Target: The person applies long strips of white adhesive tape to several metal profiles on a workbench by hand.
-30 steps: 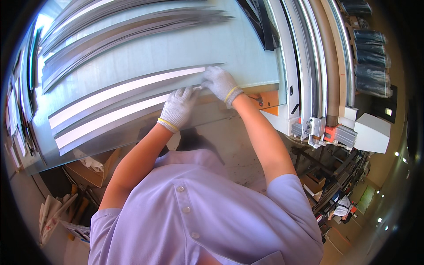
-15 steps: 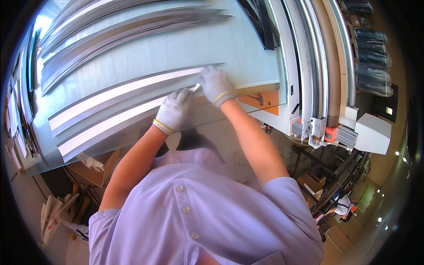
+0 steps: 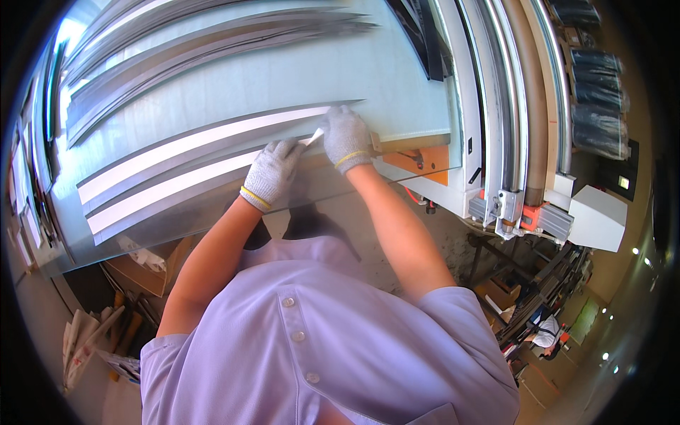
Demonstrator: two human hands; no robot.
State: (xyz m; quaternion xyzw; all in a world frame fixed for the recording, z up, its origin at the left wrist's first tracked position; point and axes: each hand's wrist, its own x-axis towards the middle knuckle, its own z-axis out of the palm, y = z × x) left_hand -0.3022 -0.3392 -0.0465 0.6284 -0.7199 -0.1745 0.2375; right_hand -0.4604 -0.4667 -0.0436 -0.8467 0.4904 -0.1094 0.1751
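Note:
Two long, thin grey strips with white bands lie side by side on a pale glass-like tabletop [image 3: 397, 106]. On the right end of the near strip [image 3: 170, 193] is my left hand [image 3: 273, 172], in a pale knitted glove with a yellow cuff line, its fingers bent and closed on the strip. A small white end piece [image 3: 312, 137] rises between my hands. My right hand [image 3: 346, 140], gloved alike, has its fingers closed at that white end; its fingertips are partly hidden. Beyond it, the far strip [image 3: 205, 145] runs up to my right hand.
Stacks of long dark grey strips [image 3: 205, 60] cover the far left of the table. A machine with long rails and a roller [image 3: 535, 106] stands along the right side. Cardboard [image 3: 145, 273] sits below the near table edge. Another person [image 3: 547, 331] is far off at lower right.
The near strip has shifted slightly left and away from me, closer to the far strip. Both hands have moved a little left.

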